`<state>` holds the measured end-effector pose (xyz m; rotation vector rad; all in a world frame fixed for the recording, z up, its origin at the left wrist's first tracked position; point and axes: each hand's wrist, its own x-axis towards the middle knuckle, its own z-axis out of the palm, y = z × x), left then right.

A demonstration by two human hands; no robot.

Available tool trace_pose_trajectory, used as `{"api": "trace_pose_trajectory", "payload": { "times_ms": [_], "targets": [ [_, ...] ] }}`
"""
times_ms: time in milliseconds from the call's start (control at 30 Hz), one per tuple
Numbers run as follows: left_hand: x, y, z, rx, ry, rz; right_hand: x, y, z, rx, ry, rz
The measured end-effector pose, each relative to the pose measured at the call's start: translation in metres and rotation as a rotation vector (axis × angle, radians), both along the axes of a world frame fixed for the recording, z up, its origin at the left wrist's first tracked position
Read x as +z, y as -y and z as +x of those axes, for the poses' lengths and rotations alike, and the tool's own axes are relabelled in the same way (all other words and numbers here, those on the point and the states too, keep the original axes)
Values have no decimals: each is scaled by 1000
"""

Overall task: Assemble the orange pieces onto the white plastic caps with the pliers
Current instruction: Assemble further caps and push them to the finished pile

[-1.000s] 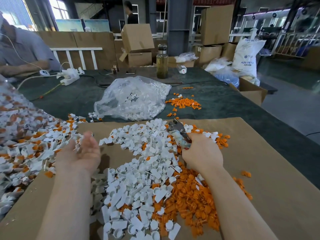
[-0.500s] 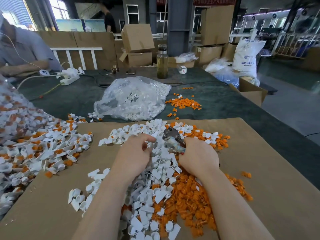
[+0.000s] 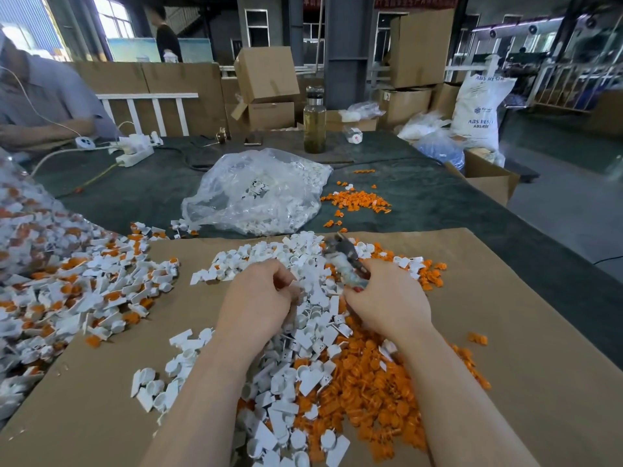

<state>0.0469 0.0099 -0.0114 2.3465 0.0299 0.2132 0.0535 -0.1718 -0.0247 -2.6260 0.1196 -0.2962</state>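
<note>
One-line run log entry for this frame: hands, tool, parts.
left hand pinches white cap | right hand grips pliers, nose up over pile | orange pieces loose on cardboard

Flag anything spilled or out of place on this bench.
Orange pieces lie scattered on the green table, apart from the cardboard sheet. A few white caps have also strayed off it beside the plastic bag. Nothing looks damaged.
</note>
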Motion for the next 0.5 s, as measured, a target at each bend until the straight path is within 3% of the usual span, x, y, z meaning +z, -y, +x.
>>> {"api": "trace_pose_trajectory", "payload": {
  "times_ms": [233, 333, 500],
  "targets": [
    [14, 22, -8, -6, -113, -574, 13, -5, -4, 147, 112, 639],
    [16, 28, -10, 3, -161, -747, 16, -8, -6, 220, 156, 749],
    [17, 29, -10, 19, -165, -836, 16, -12, -7, 245, 203, 786]
  ]
}}
